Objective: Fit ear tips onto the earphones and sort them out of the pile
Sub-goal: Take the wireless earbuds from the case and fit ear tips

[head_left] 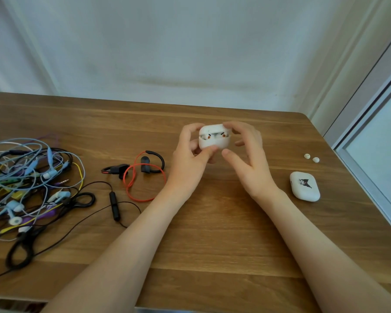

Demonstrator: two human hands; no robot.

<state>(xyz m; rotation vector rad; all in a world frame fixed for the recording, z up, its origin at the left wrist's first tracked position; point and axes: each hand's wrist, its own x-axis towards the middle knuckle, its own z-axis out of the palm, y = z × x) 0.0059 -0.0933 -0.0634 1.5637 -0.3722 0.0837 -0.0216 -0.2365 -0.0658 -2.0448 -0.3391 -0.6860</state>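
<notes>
Earphones in a tangled pile (27,184) lay nearest, on the left of the wooden table (212,256), unsorted. Beside them lay a black set with an inline remote (114,205) and, a little farther, a red-corded neckband pair (145,175). Near the right edge sat a closed printed case (305,186).

Farther in, above mid-table, the left hand (187,159) gripped an open white case (213,143), thumb across its front. Two earbuds (208,137) sat inside, nozzles apparently bare. The right hand (248,154) clamped nothing: fingertips rested on the lid, thumb and other fingers spread apart. Two loose white ear tips (311,157) waited well to the right.

The step looked like getting the buds out for fitting. Next, the right hand would need a fine pinch on one bud, lifting straight while the left steadied the case.
</notes>
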